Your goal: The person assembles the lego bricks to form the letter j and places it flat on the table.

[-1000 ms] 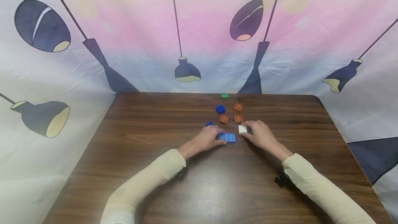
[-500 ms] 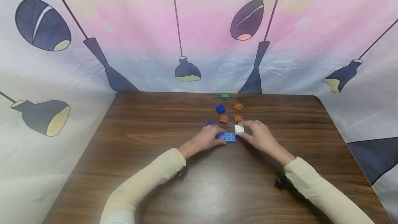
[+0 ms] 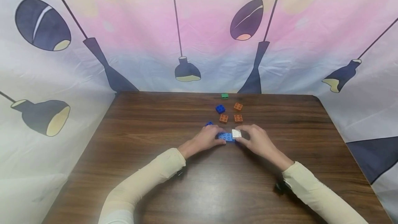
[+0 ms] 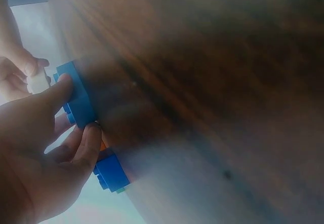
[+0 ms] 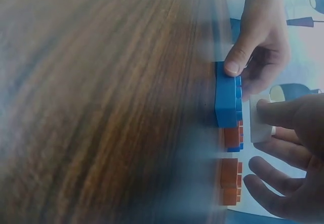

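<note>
My left hand point(image 3: 206, 138) pinched the long brick point(image 3: 226, 137), right hand point(image 3: 260, 141) the white brick point(image 3: 236, 133) (probably light, stiff, best side-gripped)

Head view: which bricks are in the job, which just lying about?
In the job:
long blue brick, held by the left hand
white brick, held by the right hand above the long blue brick

Seemingly just lying about:
three orange bricks
two dark blue bricks, one partly behind the left hand
green brick

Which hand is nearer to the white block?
Right. The right hand pinches the white block over one end of the long blue block; the left hand is farther off, gripping that blue block's other end.
</note>
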A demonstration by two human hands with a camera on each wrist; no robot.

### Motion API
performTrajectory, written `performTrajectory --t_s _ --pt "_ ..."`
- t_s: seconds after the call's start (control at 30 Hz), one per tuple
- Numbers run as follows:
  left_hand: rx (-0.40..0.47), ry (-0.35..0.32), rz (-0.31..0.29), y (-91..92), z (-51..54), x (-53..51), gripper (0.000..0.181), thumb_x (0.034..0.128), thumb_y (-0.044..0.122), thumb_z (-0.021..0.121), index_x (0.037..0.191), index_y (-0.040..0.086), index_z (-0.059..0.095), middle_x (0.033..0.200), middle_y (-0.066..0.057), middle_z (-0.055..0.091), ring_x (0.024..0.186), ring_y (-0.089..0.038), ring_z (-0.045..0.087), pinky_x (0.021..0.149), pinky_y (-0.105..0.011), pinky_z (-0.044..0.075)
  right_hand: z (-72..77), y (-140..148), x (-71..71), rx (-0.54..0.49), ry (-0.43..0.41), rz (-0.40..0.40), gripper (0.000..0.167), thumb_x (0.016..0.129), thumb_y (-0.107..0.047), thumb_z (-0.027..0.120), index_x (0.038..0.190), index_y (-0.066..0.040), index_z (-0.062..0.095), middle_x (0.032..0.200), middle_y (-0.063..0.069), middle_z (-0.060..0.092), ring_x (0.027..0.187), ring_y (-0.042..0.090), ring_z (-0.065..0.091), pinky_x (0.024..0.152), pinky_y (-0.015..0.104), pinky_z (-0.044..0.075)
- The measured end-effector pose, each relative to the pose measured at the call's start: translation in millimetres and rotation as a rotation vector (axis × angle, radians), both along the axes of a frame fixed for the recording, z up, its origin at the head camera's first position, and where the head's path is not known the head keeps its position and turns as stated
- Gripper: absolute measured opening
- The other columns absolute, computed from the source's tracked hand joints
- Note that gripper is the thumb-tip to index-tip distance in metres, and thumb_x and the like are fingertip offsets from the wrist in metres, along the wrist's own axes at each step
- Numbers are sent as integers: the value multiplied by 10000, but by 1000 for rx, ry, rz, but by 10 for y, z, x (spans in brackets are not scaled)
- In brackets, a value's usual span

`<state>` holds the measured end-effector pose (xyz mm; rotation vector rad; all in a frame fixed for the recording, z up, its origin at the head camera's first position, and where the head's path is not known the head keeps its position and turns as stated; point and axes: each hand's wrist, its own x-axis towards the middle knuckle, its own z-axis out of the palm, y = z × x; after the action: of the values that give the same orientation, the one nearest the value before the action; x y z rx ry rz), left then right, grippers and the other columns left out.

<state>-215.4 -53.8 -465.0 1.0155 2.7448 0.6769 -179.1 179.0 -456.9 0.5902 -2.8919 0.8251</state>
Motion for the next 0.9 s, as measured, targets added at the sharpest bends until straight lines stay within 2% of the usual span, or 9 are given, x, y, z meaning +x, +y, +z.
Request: performTrajectory --t_s 0.4,0.9 --pt "14 4 -10 -6 -26 -7 422 937 316 762 1283 81 701 1180 -49 736 1017 -150 676 860 -274 537 -44 -22 -20 14 5 18 358 898 -243 808 1210 -83 735 1177 97 742 1056 300 678 897 523 532" --pt "-1 3 10 -9 -40 -13 427 934 344 760 1275 92 708 1159 -40 737 982 -140 664 831 -257 527 -32 -43 -71 34 -7 44 336 898 -248 808 1182 -77 754 1144 91 756 1049 290 694 899 510 539"
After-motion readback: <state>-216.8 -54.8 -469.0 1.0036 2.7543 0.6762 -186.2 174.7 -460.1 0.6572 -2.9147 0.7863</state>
